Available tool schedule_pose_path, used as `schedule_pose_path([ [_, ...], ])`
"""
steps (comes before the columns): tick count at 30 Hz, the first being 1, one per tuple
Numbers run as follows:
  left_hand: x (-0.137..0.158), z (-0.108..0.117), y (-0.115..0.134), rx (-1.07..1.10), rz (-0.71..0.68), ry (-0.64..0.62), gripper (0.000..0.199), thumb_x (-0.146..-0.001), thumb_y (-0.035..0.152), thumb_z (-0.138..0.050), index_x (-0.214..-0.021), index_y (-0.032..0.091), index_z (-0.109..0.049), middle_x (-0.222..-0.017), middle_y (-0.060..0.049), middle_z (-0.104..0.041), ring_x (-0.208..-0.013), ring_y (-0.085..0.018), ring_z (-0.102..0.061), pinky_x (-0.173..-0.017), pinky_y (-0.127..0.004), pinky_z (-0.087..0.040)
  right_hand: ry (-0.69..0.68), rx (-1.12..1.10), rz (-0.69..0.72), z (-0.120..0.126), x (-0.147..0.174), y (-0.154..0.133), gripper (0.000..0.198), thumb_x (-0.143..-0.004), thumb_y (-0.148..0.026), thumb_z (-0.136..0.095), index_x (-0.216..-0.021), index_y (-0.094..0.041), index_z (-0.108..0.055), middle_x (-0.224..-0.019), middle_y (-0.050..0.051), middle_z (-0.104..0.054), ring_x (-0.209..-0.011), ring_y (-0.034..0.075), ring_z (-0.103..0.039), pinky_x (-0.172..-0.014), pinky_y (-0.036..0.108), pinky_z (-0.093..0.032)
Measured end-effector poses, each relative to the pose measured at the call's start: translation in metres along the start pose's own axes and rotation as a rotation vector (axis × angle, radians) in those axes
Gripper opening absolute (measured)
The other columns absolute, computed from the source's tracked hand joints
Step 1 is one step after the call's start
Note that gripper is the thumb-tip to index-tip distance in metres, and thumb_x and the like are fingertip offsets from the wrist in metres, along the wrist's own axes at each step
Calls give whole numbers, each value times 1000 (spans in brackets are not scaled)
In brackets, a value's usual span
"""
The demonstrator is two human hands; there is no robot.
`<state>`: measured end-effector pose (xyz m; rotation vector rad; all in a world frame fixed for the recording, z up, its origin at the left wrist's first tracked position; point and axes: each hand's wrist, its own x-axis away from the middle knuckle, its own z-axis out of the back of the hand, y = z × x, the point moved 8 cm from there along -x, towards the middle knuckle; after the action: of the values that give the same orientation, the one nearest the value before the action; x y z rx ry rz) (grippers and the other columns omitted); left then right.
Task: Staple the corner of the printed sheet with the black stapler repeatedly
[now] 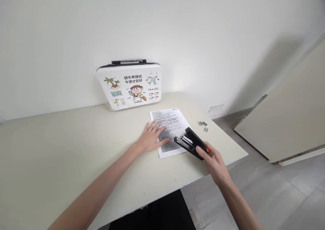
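Note:
My left hand (151,137) lies flat with its fingers spread over the left edge of a printed sheet of paper (175,123). Dark lines of text cover most of the sheet; whether more sheets lie under it I cannot tell. In my right hand (213,159) is a black stapler (191,143) with a bit of orange near my fingers. The stapler's jaws are apart and point up and left, over the paper's lower right corner. Several strips of staples (202,123) lie on the table to the right of the paper, with a lighter piece (206,129) just below them.
A white case with cartoon prints (132,87) and a black handle stands against the wall behind the paper. The pale table (63,145) ends at its right edge and front edge. A light-coloured panel (284,121) stands on the grey floor at the right.

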<state>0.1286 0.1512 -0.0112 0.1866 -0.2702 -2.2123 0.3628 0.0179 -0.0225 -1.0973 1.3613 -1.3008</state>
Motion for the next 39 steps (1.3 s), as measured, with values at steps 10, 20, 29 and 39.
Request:
schedule_pose_path([
  [10, 52, 33, -31, 462, 108, 295, 59, -106, 64, -40, -148, 27, -59, -163, -7, -51, -154, -29, -44, -120, -47, -46, -73, 183, 13, -12, -1, -15, 39, -91, -59, -73, -103, -22, -73, -90, 2, -66, -87, 22, -57, -77, 30, -43],
  [20, 131, 75, -118, 716, 433, 533, 53, -97, 72, -51, -114, 28, -74, -132, -6, -74, -126, -32, -67, -117, -48, -45, -294, 388, 290, -134, -50, -54, 26, -90, -47, -71, -99, -23, -72, -94, 3, -72, -88, 23, -64, -79, 34, -49],
  [29, 147, 80, -147, 859, 521, 771, 43, -93, 64, -59, -98, 24, -73, -113, -9, -78, -113, -30, -71, -105, -45, -54, -440, 413, 428, -237, -97, -32, 25, -89, -39, -77, -108, -23, -74, -106, 5, -76, -99, 22, -69, -91, 34, -52],
  [39, 145, 70, -148, 845, 566, 692, 38, -97, 58, -55, -100, 24, -72, -115, -7, -77, -118, -29, -68, -104, -42, -50, -426, 326, 375, -241, -94, -21, 33, -94, -43, -71, -121, -23, -71, -123, 7, -76, -113, 24, -70, -99, 37, -52],
])
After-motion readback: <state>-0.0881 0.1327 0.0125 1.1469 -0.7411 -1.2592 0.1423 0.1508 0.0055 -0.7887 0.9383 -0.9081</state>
